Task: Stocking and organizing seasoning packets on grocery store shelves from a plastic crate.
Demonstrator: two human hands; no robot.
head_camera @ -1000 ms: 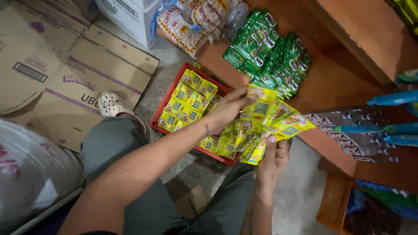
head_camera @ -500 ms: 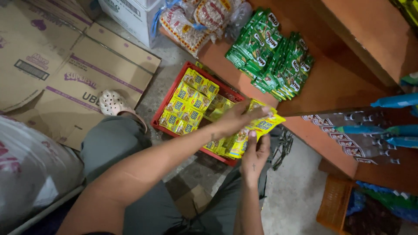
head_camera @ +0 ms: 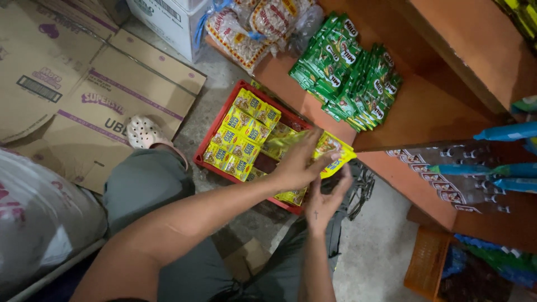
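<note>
My left hand grips a folded strip of yellow sachets from above, just over the right end of a red crate. My right hand is under the strip, palm up and fingers spread, touching its lower edge. More yellow sachets lie in rows inside the crate on the concrete floor. My arms cross in front of my knees.
A wooden shelf to the right carries stacked green sachets. Bags of peanuts and a white carton stand behind the crate. Flattened cardboard lies left, an orange basket lower right, blue bottles at far right.
The long strip of yellow sachets has been folded together into a compact bundle, and both hands have moved left and down with it toward the crate.
</note>
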